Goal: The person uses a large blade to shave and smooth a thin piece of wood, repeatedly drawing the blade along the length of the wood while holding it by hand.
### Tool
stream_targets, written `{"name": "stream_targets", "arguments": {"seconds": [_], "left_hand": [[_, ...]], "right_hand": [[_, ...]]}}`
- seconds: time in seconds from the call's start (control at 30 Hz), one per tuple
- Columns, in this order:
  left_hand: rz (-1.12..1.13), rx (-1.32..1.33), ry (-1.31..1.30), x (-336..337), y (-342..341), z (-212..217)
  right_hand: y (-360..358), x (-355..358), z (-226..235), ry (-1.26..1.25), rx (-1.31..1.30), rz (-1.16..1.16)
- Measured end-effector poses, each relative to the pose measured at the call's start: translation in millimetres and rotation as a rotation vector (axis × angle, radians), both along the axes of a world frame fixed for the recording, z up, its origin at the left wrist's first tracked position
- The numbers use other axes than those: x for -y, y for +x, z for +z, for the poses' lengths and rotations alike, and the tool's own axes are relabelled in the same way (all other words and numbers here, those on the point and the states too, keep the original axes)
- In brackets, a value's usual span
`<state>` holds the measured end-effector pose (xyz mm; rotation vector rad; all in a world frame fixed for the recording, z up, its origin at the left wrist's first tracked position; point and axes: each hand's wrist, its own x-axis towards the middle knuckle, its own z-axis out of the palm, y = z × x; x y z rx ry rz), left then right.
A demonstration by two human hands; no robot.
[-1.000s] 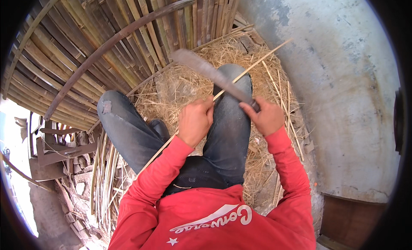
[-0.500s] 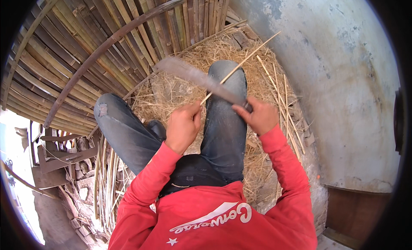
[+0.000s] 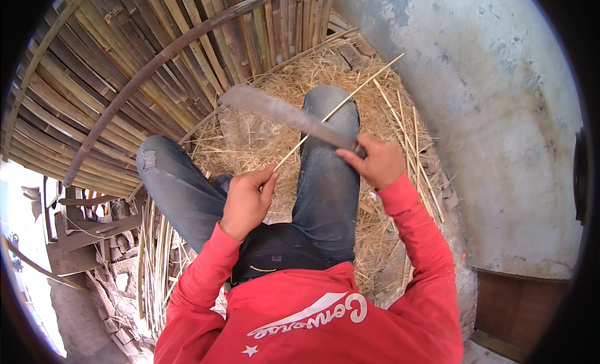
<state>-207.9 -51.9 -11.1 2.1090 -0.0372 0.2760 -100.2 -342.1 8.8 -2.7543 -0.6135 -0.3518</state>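
Stick (image 3: 350, 99) over the right knee (image 3: 324, 100) is pinched at its near end by the left hand (image 3: 246, 199), apparently for steadiness, and crossed by a knife (image 3: 289, 117) gripped in the right hand (image 3: 381, 162).

Long knife (image 3: 275, 110) across pale strip (image 3: 359, 91)

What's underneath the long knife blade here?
Beneath the knife blade, the pale strip crosses over the right jeans leg, with straw on the ground below. The short stretch of strip directly under the blade is covered.
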Motion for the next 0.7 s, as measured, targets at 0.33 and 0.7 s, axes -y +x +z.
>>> {"name": "stream_targets", "arguments": {"seconds": [0.33,0.7], "left_hand": [[0.009,-0.065,0.134,-31.2,-45.9,14.0],[0.006,-0.214,-0.047,-54.5,-64.3,7.8]], "right_hand": [[44.4,40.0,0.5,0.265,-0.189,-0.233],[60.5,51.4,1.5,0.133,-0.119,-0.335]]}}
